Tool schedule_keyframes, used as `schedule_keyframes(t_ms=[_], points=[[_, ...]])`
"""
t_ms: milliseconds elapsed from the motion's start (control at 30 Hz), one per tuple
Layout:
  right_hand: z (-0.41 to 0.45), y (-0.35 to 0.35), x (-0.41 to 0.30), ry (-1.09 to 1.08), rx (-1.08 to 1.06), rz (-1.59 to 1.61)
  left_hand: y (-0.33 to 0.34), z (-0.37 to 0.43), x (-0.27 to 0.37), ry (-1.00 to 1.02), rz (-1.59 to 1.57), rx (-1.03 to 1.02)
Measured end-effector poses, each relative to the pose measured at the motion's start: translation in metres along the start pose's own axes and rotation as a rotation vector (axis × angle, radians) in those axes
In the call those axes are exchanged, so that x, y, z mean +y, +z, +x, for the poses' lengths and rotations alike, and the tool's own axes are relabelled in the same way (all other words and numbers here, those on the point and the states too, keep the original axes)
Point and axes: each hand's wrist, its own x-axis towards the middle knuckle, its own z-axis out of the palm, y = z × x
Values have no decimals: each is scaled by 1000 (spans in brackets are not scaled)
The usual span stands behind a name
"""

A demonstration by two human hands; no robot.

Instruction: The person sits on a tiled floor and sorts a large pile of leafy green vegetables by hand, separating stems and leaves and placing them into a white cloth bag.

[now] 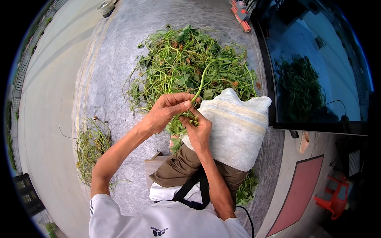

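Note:
Between thumb and fingers, my left hand [171, 110] grips a long green leafy-vine stem [203, 78] whose upper end curves out over the pile. My right hand [198, 128] pinches the lower, leafy part of the same vine [177, 126] just below, so the two hands nearly touch. Some fingertips are hidden behind the stem and leaves. A large heap of tangled green vines [184, 62] lies on the ground in front of me, with a few brown, withered bits in it. A pale striped cloth [235, 128] covers my right knee.
A smaller heap of thin stems [93, 148] lies at my left. More green leaves [247, 189] rest by my right hip. A dark reflective glass panel [318, 74] stands at the right. Beyond it are a red mat [297, 193] and a red plastic stool [335, 196].

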Motion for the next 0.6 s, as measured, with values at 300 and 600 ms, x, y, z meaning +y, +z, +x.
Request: schedule_keyframes(t_ms=[300,600], points=[[-1,-11,-17,256,62,85,8,-31,-57,178,275,261],[4,-13,1,-161,-64,-14,15,-42,-37,36,-11,177]])
